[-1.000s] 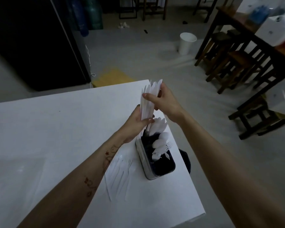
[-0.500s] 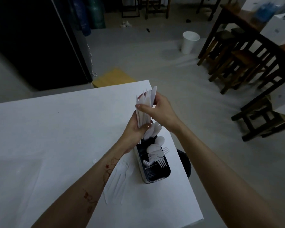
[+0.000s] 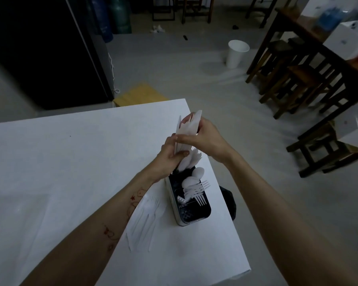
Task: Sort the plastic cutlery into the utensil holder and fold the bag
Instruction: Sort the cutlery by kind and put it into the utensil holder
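Nearest, two bare forearms reaching forward over a white desk point(image 3: 74, 162), the left one marked with small reddish drawings. Just right of the left forearm, flat on the desk, a clear plastic bag point(image 3: 147, 221) with a few white forks faintly visible inside. Just beside the bag, near the right desk edge, a dark utensil holder point(image 3: 194, 213) standing upright, narrow end toward the viewer; white forks point(image 3: 198, 191) and spoons point(image 3: 194, 176) leaning out of its middle compartments, nearest compartment dark, contents not discernible. Above the far end of the holder, left hand point(image 3: 170, 155) curled round the lower part of a bundle of white plastic knives point(image 3: 187, 129), thumb across the front. Right hand point(image 3: 205, 139) closed on the same bundle higher up, fingers wrapped over it, blade tips fanning out above the knuckles. Lower ends of the bundle down at the farthest compartment, whether touching the bottom impossible to tell. Beyond the desk edge, a grey floor with a white bin point(image 3: 236, 53), a yellow box point(image 3: 141, 94) against a dark cabinet, and dark wooden stools point(image 3: 293, 79) under a table at the right.
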`<state>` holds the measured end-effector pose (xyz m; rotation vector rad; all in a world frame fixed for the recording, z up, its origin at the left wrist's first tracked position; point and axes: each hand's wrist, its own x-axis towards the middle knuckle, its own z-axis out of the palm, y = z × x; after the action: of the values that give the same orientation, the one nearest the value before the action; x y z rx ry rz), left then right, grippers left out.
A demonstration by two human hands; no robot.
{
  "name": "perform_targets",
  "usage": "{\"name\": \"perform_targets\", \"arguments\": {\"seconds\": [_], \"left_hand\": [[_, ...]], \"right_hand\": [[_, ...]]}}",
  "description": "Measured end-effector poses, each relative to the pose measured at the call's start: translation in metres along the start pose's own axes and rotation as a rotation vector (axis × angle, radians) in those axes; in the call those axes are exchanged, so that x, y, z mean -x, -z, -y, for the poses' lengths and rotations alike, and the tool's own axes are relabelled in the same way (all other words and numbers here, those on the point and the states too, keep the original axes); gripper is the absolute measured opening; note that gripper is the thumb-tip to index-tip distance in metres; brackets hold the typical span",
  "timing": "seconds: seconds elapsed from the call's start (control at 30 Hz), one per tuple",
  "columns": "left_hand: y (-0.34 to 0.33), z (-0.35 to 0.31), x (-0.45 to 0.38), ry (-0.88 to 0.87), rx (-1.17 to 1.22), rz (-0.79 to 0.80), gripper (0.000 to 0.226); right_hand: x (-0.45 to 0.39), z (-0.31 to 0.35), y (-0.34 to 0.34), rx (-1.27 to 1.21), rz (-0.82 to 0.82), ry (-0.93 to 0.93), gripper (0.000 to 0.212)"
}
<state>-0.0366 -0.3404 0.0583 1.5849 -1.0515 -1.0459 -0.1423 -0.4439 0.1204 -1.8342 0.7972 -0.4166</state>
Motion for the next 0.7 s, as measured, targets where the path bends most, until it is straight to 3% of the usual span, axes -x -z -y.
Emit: {"name": "perform_targets", "arguments": {"seconds": [0.23, 0.37, 0.7], "left_hand": [[0.002, -0.006, 0.005, -0.074, 0.104, 0.083, 0.058], [0.004, 0.000, 0.007, -0.056, 0.151, 0.054, 0.055], [0.008, 0.009, 0.012, -0.051, 0.158, 0.021, 0.030]], "right_hand": [[-0.001, -0.005, -0.001, 0.041, -0.083, -0.054, 0.029], [0.001, -0.001, 0.005, 0.147, -0.013, -0.044, 0.027], [0.001, -0.001, 0.000, 0.110, -0.122, -0.096, 0.020]]}}
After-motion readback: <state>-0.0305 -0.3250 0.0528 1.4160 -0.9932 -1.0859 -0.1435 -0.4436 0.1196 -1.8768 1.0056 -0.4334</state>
